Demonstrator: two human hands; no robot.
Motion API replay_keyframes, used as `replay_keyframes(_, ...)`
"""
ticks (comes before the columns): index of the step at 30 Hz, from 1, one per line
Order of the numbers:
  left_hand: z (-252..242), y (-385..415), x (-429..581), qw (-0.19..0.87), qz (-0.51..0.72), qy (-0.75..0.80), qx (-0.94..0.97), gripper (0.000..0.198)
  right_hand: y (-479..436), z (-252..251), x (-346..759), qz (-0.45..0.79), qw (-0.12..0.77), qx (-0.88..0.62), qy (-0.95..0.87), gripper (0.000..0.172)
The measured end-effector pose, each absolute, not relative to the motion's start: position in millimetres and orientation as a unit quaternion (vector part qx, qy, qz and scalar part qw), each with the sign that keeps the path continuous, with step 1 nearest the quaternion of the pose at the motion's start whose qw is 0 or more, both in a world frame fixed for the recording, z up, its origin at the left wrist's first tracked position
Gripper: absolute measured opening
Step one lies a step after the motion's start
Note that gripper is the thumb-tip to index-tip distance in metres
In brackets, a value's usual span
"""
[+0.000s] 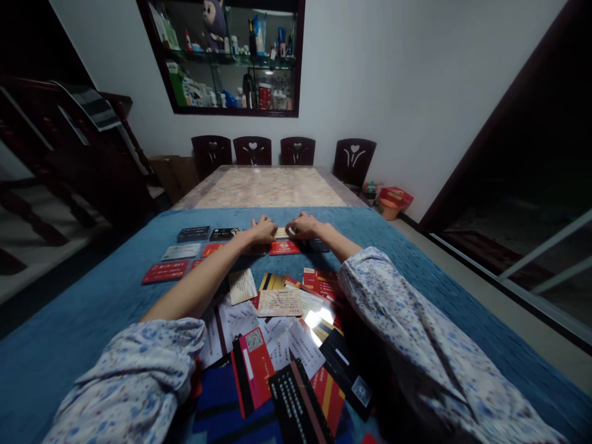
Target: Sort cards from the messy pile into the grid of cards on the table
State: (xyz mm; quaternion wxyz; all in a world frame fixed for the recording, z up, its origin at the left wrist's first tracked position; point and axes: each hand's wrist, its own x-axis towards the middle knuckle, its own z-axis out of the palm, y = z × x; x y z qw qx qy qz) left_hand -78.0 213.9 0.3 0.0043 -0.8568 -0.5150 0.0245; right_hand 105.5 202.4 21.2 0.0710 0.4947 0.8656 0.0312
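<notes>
My left hand (264,230) and my right hand (303,226) reach to the far part of the blue cloth (370,231). Between them lies a cream card (282,233), its two ends gripped by my bent fingers. Just nearer sits a red card (284,247). Dark cards (319,245) show under my right wrist. To the left are rows of card stacks: a dark stack (193,234), a black stack (225,234), a silver-grey stack (181,251) and a red stack (165,272). My left forearm hides part of these rows. Between my forearms spreads a loose heap of mixed cards (280,303).
Beyond the cloth, the patterned tabletop (277,186) continues towards several dark chairs (252,150). A wall cabinet (234,58) holds bottles and a plush toy. A wooden railing (92,98) stands left. Red and orange containers (393,202) sit on the floor at right.
</notes>
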Motion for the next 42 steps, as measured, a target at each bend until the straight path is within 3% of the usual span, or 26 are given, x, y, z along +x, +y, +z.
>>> replay_keyframes(22,6.5,207.3,-78.9,0.008,0.043,-0.505,-0.862,0.033,210.1,15.0,105.0,0.041,0.073,0.485,0.871,0.046)
replay_keyframes(32,4.0,202.0,-88.5,0.046,-0.052,-0.459,-0.886,0.037,196.9,28.4,108.9,0.058,0.047,0.492,0.867,0.054)
replay_keyframes(42,5.0,165.4,-83.1,0.071,-0.154,-0.405,-0.898,0.027,155.5,43.6,127.3,0.064,0.009,0.477,0.877,0.035)
